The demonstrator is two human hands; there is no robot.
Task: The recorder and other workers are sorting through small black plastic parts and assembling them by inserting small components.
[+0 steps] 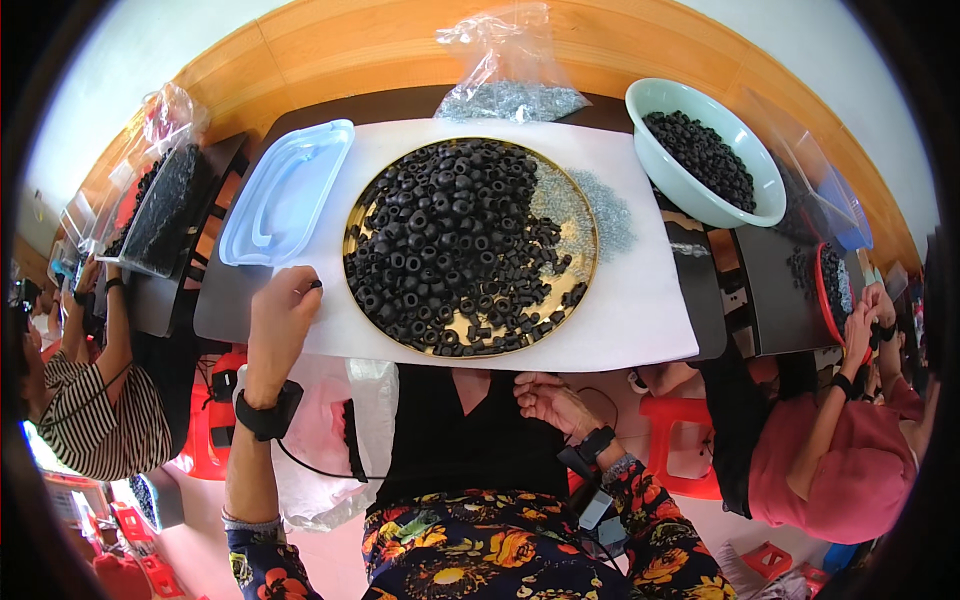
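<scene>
A round gold-rimmed tray (568,300) holds a heap of small black hollow pieces (440,225), like rubber caps or rings. Small clear bluish pieces (600,215) lie on its right side and spill onto the white sheet. My left hand (280,315) is closed beside the tray's left edge, pinching one small black piece (316,285) between thumb and finger. Below the table's front edge, over my lap, my right hand (548,402) has its fingers curled together. Whatever it may hold is too small to make out.
A pale blue plastic lid (285,195) lies left of the tray. At the back stands a clear bag (515,95) of bluish pieces. A pale green basin (650,165) of black pieces is at right. Co-workers sit at both sides; a cable (325,467) runs from my left wrist.
</scene>
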